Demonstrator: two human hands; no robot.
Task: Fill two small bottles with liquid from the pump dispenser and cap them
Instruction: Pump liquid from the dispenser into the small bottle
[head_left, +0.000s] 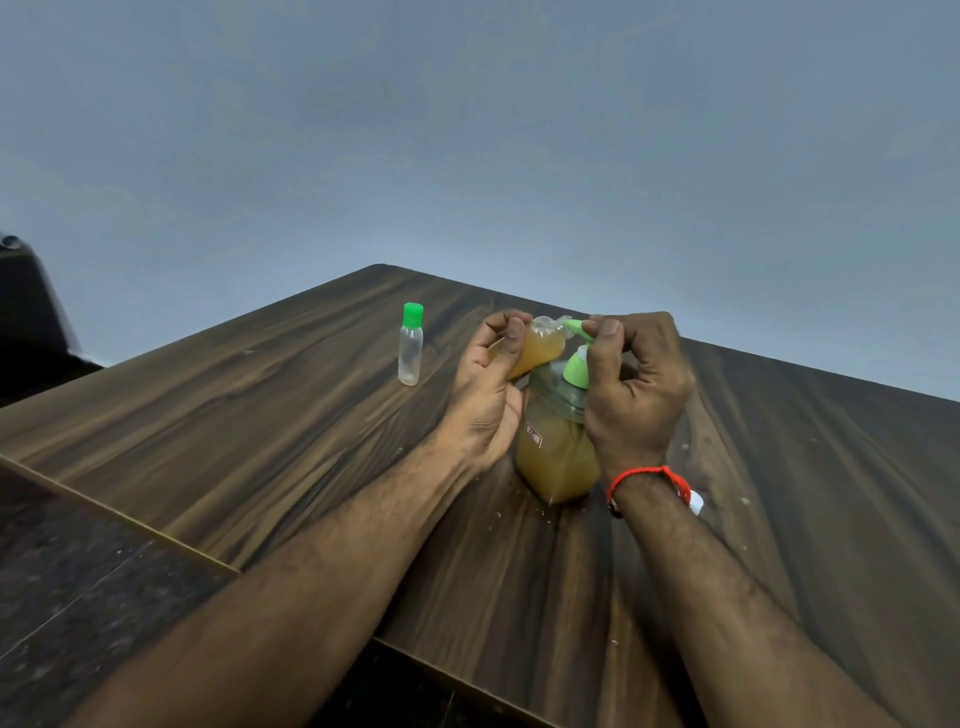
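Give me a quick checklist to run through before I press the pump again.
1. Small bottle gripped by left hand: ok.
2. Bottle mouth at the pump nozzle: ok, they meet, though the exact fit is hard to see.
3. Room left in that bottle: ok, amber liquid fills most of it, clear space near the neck.
4. Right hand on the pump head: ok, fingers curled over it.
5. Pump dispenser upright on the table: ok.
6. Second bottle: not ok, empty and capped.
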